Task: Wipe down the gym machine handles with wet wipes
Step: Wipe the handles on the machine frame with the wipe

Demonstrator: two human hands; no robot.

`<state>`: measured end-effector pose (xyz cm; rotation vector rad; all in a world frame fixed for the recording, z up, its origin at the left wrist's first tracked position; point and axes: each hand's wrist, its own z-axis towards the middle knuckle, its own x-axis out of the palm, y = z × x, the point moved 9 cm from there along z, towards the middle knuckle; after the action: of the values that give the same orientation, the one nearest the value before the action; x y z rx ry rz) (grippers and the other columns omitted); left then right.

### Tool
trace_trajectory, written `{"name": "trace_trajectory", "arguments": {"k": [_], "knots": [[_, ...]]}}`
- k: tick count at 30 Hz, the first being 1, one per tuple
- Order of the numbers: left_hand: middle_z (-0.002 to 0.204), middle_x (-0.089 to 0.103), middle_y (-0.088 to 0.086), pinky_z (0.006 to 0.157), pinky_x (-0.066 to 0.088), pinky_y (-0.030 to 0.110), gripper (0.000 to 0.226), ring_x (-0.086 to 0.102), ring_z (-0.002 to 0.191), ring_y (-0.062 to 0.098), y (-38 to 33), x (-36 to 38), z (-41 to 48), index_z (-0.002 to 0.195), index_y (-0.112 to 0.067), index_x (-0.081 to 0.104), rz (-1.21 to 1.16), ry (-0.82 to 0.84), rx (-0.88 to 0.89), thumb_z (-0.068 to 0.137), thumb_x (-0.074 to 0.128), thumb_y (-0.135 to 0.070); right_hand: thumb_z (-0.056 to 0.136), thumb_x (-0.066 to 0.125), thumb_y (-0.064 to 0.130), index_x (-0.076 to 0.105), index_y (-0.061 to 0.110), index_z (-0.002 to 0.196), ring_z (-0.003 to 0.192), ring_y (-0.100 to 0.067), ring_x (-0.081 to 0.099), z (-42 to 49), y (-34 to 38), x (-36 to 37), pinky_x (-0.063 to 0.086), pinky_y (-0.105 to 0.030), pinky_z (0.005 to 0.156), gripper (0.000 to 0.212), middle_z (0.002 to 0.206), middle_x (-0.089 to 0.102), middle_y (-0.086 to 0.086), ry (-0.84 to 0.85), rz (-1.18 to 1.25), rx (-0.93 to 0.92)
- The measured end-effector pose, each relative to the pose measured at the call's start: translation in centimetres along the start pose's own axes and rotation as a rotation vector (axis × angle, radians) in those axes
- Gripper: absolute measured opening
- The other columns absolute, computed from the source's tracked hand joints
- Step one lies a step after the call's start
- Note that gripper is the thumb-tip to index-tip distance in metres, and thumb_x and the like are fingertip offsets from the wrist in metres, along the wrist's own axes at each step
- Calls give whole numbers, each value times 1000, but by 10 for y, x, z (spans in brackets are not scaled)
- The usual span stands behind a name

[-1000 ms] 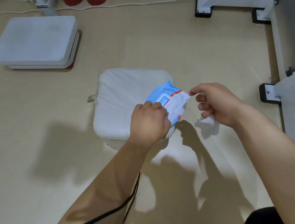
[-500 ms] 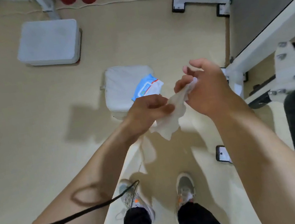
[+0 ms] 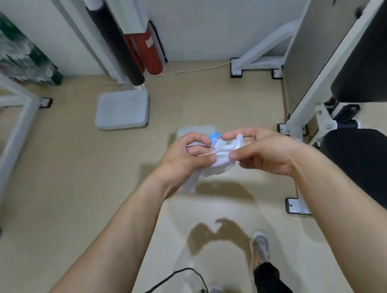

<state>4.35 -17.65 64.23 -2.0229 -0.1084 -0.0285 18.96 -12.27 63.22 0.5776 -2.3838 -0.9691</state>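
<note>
Since a second ago the view has lifted from the floor to standing height, and the wet wipe [image 3: 218, 161] that was being drawn from the blue packet [image 3: 215, 139] is now free of it, bunched between both hands at chest level. The left hand [image 3: 185, 159] pinches one side of the wipe between thumb and fingers, the right hand [image 3: 259, 150] pinches the other, and the two hands sit close together with a loose tail of the wipe hanging below the left wrist. The packet lies on the grey cushion [image 3: 184, 132] on the floor, mostly hidden behind the hands. No machine handle can be picked out; only the white frame [image 3: 308, 97] and black pads [image 3: 370, 172] to the right show. Judging from this, the wipe is crumpled, not spread, so it may wipe with little surface. The hanging tail could slip and drop to the floor, dirtying it. Whether the packet was resealed cannot be told; left open, the wipes would dry.
</note>
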Motion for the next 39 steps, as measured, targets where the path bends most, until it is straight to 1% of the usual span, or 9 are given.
{"name": "trace_trajectory", "arguments": {"k": [6,14,17,20,23,26,32,36,39], "knots": [[87,77,9,85,54,38,46,71,76,25,-54,-22,-75,108,-14,68,21,118,-125,66,85,-19,75,77,-6,64,11,105,62,-13,55,-70,67,71,47,-25,63,36,81,63,-5,45,-102,-200],[108,72,12,58,55,26,46,70,75,22,-146,-51,-99,121,-16,62,-244,239,21,78,67,0,72,74,-8,70,14,89,70,-14,66,-83,145,94,56,-28,72,29,77,71,0,63,-37,-441],[118,71,12,72,54,31,46,66,87,25,-170,-55,-90,117,-21,67,-148,280,59,77,71,1,76,66,-8,72,21,73,86,-22,65,-71,161,84,55,-31,80,30,86,73,1,-55,-171,-467],[112,71,-1,86,51,24,44,65,103,14,-196,-61,-78,112,-19,69,81,215,145,72,74,0,82,37,-18,69,17,103,115,-27,64,-63,181,80,52,-41,95,52,111,74,1,-130,-199,-449],[109,72,-8,81,49,15,47,65,105,3,-221,-63,-74,114,-15,67,285,186,211,71,75,2,90,48,5,64,16,126,124,-26,60,-59,201,112,42,-47,107,40,127,69,-5,90,-187,-409],[112,73,10,68,45,7,52,65,82,-7,-237,-67,-73,125,-7,62,373,198,236,78,73,15,88,64,16,65,9,124,112,-21,65,-56,214,150,49,-30,95,37,118,71,-7,301,-441,-441],[84,63,-8,66,43,13,46,59,76,3,-233,-111,-58,112,-12,66,550,73,238,72,86,0,82,80,20,75,14,85,67,-12,53,-27,224,154,38,-23,60,9,73,64,-1,127,-765,-391],[65,60,-10,60,38,19,26,52,59,5,-213,-147,-48,96,-16,72,639,88,106,76,87,-18,80,82,17,68,15,75,66,-11,53,-14,227,163,39,-18,56,15,71,63,0,92,-694,-411],[83,72,5,79,46,29,19,63,78,11,-208,-173,-42,86,-17,76,521,113,86,74,85,-28,76,77,25,57,15,62,66,-16,51,-7,233,159,38,-21,57,27,72,58,-6,7,-505,-465]]}}
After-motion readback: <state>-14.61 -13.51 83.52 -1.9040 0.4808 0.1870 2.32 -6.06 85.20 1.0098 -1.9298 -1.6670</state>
